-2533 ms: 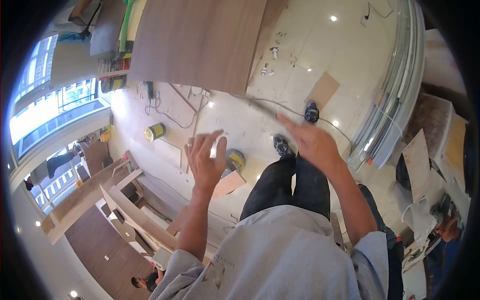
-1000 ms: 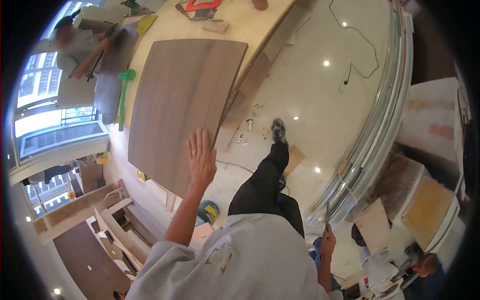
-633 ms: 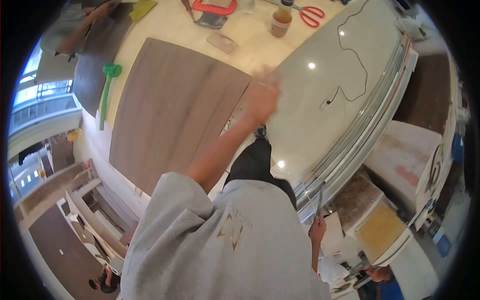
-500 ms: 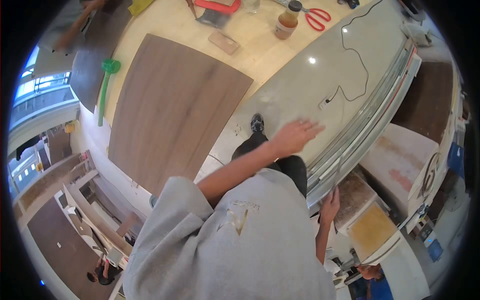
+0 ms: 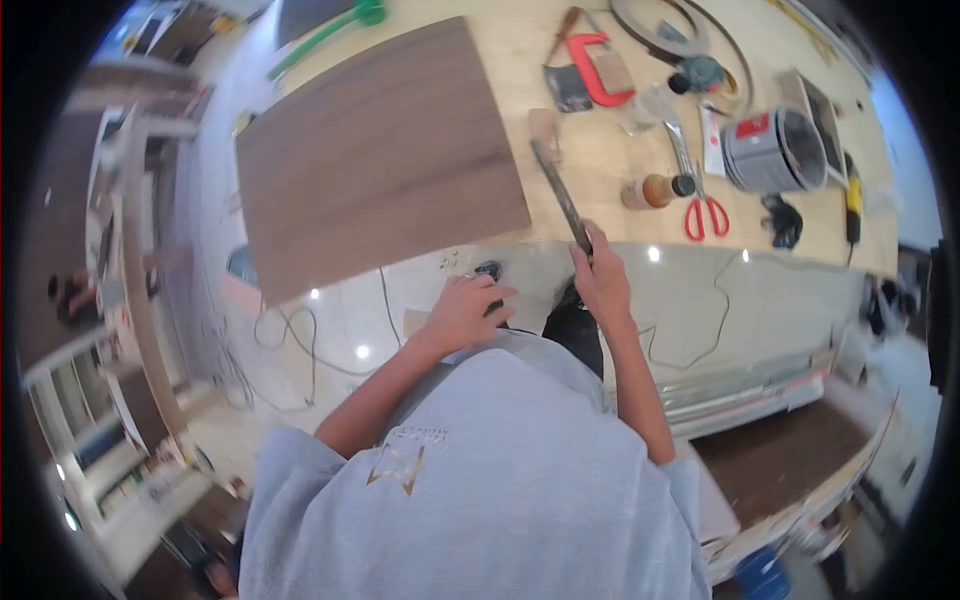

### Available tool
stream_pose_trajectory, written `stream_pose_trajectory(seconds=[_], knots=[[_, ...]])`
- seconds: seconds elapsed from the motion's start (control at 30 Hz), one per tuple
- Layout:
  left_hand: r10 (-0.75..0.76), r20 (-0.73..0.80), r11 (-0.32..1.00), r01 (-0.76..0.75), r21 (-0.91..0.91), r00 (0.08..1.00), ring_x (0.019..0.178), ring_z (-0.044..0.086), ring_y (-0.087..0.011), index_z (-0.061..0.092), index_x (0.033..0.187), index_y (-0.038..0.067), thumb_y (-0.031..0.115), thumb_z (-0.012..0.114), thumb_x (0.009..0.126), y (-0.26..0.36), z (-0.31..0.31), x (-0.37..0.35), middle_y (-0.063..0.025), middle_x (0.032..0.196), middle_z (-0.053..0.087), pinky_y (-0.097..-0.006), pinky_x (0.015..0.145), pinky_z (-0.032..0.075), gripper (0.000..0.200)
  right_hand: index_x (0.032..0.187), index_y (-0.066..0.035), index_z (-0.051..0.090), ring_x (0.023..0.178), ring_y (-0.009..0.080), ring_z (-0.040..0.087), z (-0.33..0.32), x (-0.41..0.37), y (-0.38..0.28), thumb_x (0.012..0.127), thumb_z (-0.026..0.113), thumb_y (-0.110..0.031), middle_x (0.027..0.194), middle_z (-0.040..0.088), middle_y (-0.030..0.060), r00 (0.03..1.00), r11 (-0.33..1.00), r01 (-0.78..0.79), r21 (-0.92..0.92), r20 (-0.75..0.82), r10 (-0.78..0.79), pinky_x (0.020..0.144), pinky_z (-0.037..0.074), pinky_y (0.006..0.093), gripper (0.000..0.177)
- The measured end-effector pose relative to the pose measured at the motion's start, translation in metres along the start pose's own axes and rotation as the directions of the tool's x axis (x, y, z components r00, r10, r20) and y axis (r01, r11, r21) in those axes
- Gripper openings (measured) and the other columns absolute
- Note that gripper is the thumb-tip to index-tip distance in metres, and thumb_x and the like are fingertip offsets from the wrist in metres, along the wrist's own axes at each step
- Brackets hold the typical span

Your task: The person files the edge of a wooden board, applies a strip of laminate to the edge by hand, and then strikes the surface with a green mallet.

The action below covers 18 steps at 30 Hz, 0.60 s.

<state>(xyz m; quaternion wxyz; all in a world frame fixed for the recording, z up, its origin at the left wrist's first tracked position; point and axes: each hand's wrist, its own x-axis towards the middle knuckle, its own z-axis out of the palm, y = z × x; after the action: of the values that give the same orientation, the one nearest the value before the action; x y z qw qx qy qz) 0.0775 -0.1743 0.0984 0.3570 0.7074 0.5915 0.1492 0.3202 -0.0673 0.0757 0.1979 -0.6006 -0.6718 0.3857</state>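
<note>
My right hand (image 5: 603, 285) is wrapped round the near end of a long, flat, dark grey file (image 5: 561, 190). The file points up and away, its far end beside a small wooden block (image 5: 545, 130) on the light wood worktable (image 5: 590, 215). Left of the file lies a brown wood-grain panel (image 5: 380, 150), its near edge overhanging the table. My left hand (image 5: 465, 315) hovers in front of my body, just short of that edge, with fingers apart and nothing visible in it.
On the table's right are an amber bottle (image 5: 655, 190), red-handled scissors (image 5: 706, 217), a metal can (image 5: 755, 155) and a red clamp (image 5: 600, 75). A green mallet (image 5: 330, 38) lies behind the panel. Cables (image 5: 312, 365) trail over the floor.
My view has turned toward the worktable. My right hand has brought the file up from the long metal strips to the table's edge. My left hand has moved back toward the panel.
</note>
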Motion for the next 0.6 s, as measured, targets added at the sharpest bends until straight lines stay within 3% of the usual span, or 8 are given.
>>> stream_pose_trajectory(seconds=[0.1, 0.13, 0.2, 0.33, 0.37, 0.47, 0.57, 0.6], knots=[[-0.297, -0.234, 0.954, 0.277, -0.118, 0.926, 0.098, 0.069, -0.0342, 0.079, 0.128, 0.009, 0.025, 0.074, 0.100, 0.026, 0.030, -0.037, -0.0141, 0.107, 0.075, -0.0467, 0.089, 0.054, 0.033, 0.153, -0.007, 0.050, 0.104, 0.0550, 0.070, 0.017, 0.050, 0.015, 0.108, 0.060, -0.022, 0.109, 0.074, 0.0332, 0.995, 0.995, 0.060, -0.074, -0.075, -0.066, 0.090, 0.056, 0.0589, 0.049], [-0.392, -0.287, 0.917, 0.346, -0.200, 0.874, 0.099, 0.069, -0.0342, 0.078, 0.130, 0.008, 0.023, 0.073, 0.101, 0.041, 0.043, -0.047, -0.0147, 0.107, 0.076, -0.0460, 0.091, 0.054, 0.033, 0.151, -0.001, 0.050, 0.113, 0.0531, 0.069, 0.006, 0.061, 0.000, 0.107, 0.059, -0.020, 0.118, 0.072, 0.0357, 0.999, 0.995, -0.031, -0.096, -0.024, 0.029, 0.097, 0.053, 0.0592, 0.048], [-0.522, -0.368, 0.843, 0.400, -0.359, 0.769, 0.101, 0.071, -0.0338, 0.075, 0.136, 0.008, 0.021, 0.072, 0.102, 0.065, 0.070, -0.061, -0.0178, 0.112, 0.076, -0.0421, 0.092, 0.055, 0.036, 0.153, 0.004, 0.047, 0.119, 0.0522, 0.067, 0.022, 0.103, 0.040, 0.106, 0.059, -0.018, 0.125, 0.069, 0.0358, 0.950, 0.963, 0.212, -0.166, -0.198, -0.243, 0.101, 0.051, 0.0595, 0.053], [-0.712, -0.280, 0.656, 0.467, -0.593, 0.644, 0.107, 0.073, -0.0268, 0.071, 0.142, 0.006, 0.026, 0.071, 0.105, 0.110, 0.107, -0.080, -0.0144, 0.118, 0.078, -0.0378, 0.099, 0.055, 0.042, 0.160, 0.005, 0.041, 0.131, 0.0534, 0.058, 0.010, 0.133, 0.024, 0.104, 0.058, -0.014, 0.142, 0.059, 0.0356, 0.990, 0.919, 0.132, -0.371, 0.008, -0.139, 0.110, 0.047, 0.0580, 0.062], [-0.741, -0.287, 0.606, 0.421, -0.675, 0.607, 0.106, 0.073, -0.0242, 0.072, 0.142, 0.006, 0.027, 0.070, 0.105, 0.116, 0.116, -0.084, -0.0132, 0.120, 0.078, -0.0371, 0.097, 0.056, 0.042, 0.161, 0.004, 0.040, 0.133, 0.0537, 0.056, 0.009, 0.132, 0.017, 0.104, 0.058, -0.013, 0.145, 0.056, 0.0354, 0.990, 0.885, 0.141, -0.444, 0.036, -0.140, 0.112, 0.047, 0.0578, 0.063], [-0.808, -0.260, 0.453, 0.278, -0.847, 0.528, 0.111, 0.070, -0.0153, 0.070, 0.144, 0.005, 0.036, 0.068, 0.109, 0.129, 0.126, -0.098, -0.0104, 0.130, 0.077, -0.0328, 0.099, 0.055, 0.047, 0.163, 0.003, 0.038, 0.142, 0.0547, 0.048, 0.017, 0.078, 0.004, 0.103, 0.062, -0.014, 0.155, 0.046, 0.0363, 0.869, 0.808, 0.492, -0.324, 0.128, -0.478, 0.117, 0.044, 0.0570, 0.066], [-0.871, -0.141, 0.144, -0.028, -0.989, 0.471, 0.123, 0.067, -0.0196, 0.067, 0.149, 0.005, 0.043, 0.062, 0.112, 0.122, 0.120, -0.097, -0.0127, 0.139, 0.071, -0.0367, 0.106, 0.053, 0.054, 0.157, 0.000, 0.050, 0.145, 0.0494, 0.050, 0.008, -0.021, -0.050, 0.102, 0.066, -0.015, 0.153, 0.055, 0.0296, 0.714, 0.756, 0.653, 0.048, 0.294, -0.635, 0.121, 0.042, 0.0551, 0.059], [-0.819, -0.087, -0.021, -0.181, -0.983, 0.568, 0.140, 0.059, -0.0265, 0.053, 0.161, 0.007, 0.051, 0.051, 0.115, 0.115, 0.118, -0.098, -0.0159, 0.152, 0.062, -0.0430, 0.117, 0.048, 0.064, 0.153, -0.002, 0.057, 0.145, 0.0465, 0.052, 0.006, -0.048, -0.066, 0.102, 0.067, -0.015, 0.153, 0.058, 0.0258, 0.639, 0.739, 0.641, 0.207, 0.389, -0.663, 0.122, 0.042, 0.0544, 0.053]])
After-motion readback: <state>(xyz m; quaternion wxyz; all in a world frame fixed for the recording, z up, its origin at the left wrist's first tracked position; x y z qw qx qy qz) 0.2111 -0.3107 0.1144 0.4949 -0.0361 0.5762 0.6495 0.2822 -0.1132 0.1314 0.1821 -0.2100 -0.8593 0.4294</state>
